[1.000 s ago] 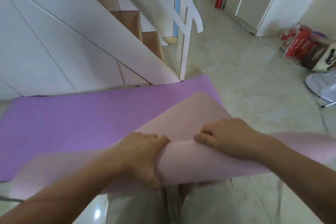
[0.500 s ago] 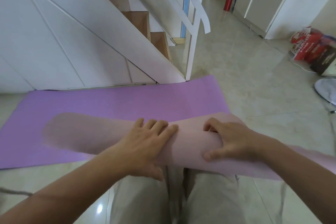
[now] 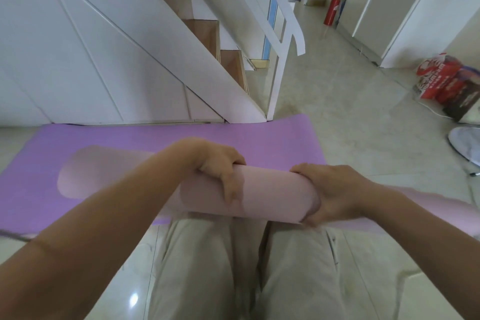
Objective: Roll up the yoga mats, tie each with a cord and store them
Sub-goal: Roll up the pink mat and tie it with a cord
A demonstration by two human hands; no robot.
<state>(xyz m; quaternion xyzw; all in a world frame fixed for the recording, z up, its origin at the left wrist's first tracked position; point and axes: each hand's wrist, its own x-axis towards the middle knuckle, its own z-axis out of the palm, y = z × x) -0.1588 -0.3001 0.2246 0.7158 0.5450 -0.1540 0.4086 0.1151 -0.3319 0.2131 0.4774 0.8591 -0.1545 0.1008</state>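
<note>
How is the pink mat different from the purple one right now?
The pink mat is rolled into a tube; the purple mat lies flat on the floor. The left hand and right hand grip the pink mat, while nothing holds the purple one. The pink is paler than the purple. No cord shows on either.

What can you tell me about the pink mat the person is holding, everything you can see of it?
The pink mat is a pale, smooth, matte sheet, foam-like by its look, wound into a thick tube lying crosswise above the person's lap. The left hand wraps over its top; the right hand grips it further right. Both ends blur, stretching out left and right. It sits over a purple mat spread flat on the floor. No cord shows around it.
</note>
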